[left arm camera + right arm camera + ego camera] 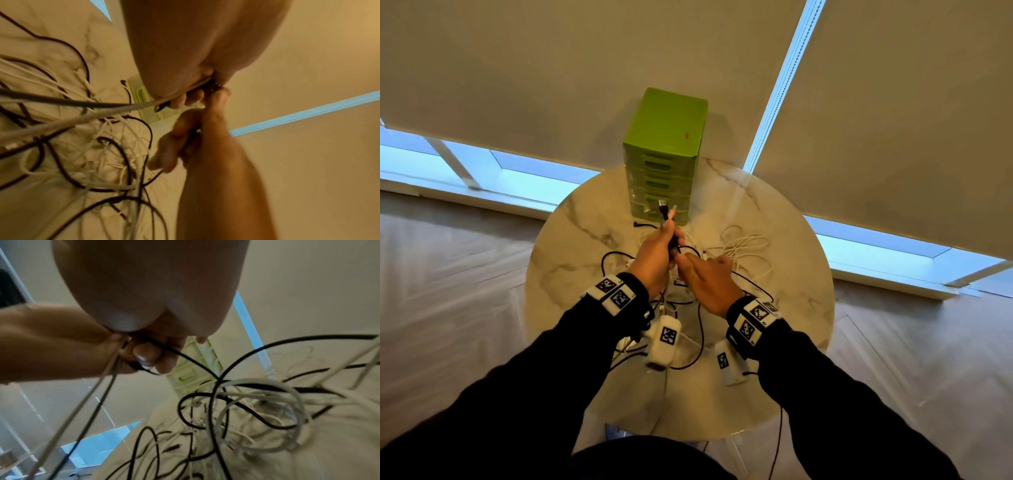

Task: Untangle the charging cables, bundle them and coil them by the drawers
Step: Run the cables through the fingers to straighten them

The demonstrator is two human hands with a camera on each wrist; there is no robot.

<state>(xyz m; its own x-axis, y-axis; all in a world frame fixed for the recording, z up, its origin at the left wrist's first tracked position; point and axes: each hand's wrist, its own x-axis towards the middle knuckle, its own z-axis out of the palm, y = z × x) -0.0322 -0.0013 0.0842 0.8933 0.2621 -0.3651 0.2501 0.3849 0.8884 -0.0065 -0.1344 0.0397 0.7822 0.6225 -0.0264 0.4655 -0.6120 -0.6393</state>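
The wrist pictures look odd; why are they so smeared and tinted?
Left wrist view: yellowish cast, cables blurred, palm looming close. Right wrist view: greyer light, cables smeared, window strip glaring blue. Head view: sharper, table edges bent by the wide lens.

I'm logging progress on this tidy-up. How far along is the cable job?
Early. Done: no finished coil shows by the green plastic drawer unit. In hand: the left hand grips a few black and white cable ends; the right hand reaches alongside. Left: the tangled black and white cables on the round marble table.
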